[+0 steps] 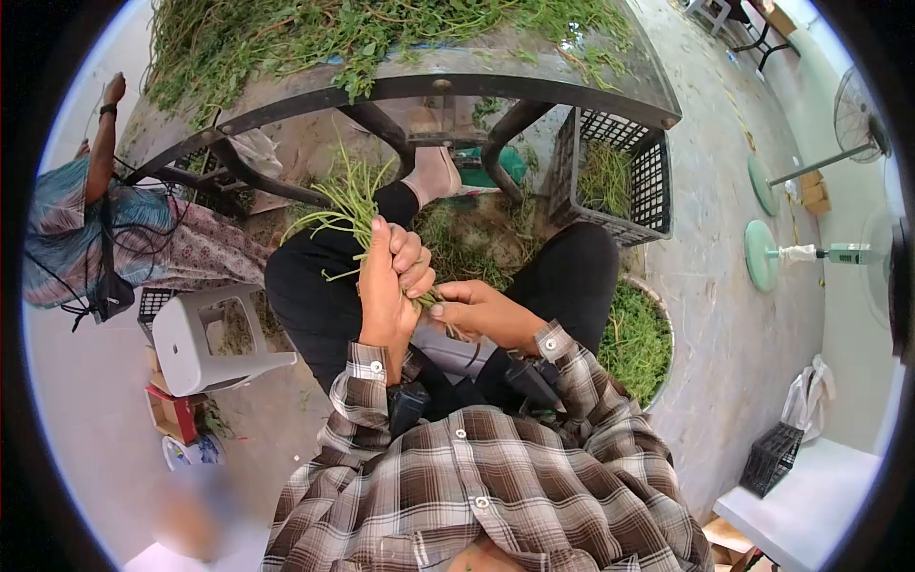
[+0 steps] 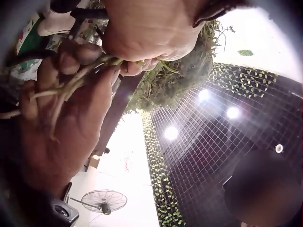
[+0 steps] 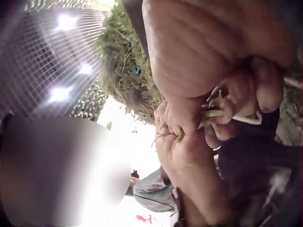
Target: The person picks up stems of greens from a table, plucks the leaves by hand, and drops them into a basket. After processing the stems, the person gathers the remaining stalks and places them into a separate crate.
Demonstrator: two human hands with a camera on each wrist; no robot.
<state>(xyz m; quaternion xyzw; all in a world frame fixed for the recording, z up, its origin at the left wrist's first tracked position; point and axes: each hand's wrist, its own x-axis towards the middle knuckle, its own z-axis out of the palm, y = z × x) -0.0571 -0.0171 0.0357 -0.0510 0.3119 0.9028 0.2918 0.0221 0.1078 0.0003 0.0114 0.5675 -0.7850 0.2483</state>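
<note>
In the head view, the left hand [image 1: 393, 276] grips a bunch of thin green stems [image 1: 349, 202], whose upper ends fan out above the thumb. Close beside it, the right hand [image 1: 491, 315] pinches the lower stem ends between thumb and fingers. The left wrist view shows the right hand [image 2: 71, 113] with pale stems [image 2: 71, 85] lying across its fingers, and the left hand [image 2: 151, 28] above. From the right wrist, short stem ends [image 3: 215, 113] stick out by the curled fingers of the right hand [image 3: 213, 52], with the left hand [image 3: 189, 156] against it.
A table [image 1: 400, 88] heaped with greens [image 1: 353, 33] stands in front. Behind the right knee is a black crate [image 1: 658, 181]; a round container of greens [image 1: 634, 343] is at the right. At the left are a white stool [image 1: 181, 345] and another person [image 1: 71, 229]. Loose greens cover the floor between the legs.
</note>
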